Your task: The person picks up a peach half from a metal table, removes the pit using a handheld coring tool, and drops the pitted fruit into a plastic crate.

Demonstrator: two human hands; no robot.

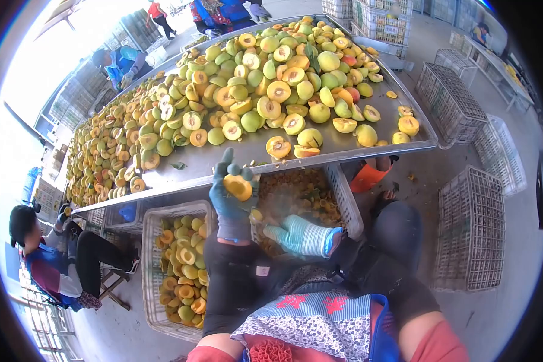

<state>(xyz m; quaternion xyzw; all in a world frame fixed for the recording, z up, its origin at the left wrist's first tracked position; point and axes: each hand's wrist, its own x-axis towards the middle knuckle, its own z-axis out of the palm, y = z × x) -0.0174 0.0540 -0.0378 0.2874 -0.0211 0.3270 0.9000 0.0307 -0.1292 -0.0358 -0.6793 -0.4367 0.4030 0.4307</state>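
My left hand, in a grey-green glove, is raised at the table's front edge and holds a halved yellow fruit, cut face showing. To its right is my right hand, in a pale green glove with a striped cuff; it is blurred, and whatever its fingers hold is hidden. A small yellow piece shows between the hands. Below them stands a crate of brown and yellow scraps. Beyond, the metal table bears a large heap of green and yellow fruit, many pieces halved, some with pits.
A crate of fruit halves stands left of my legs. A seated person is at the far left; other people are beyond the table. Grey crates stand on the floor at right, and an orange container is under the table.
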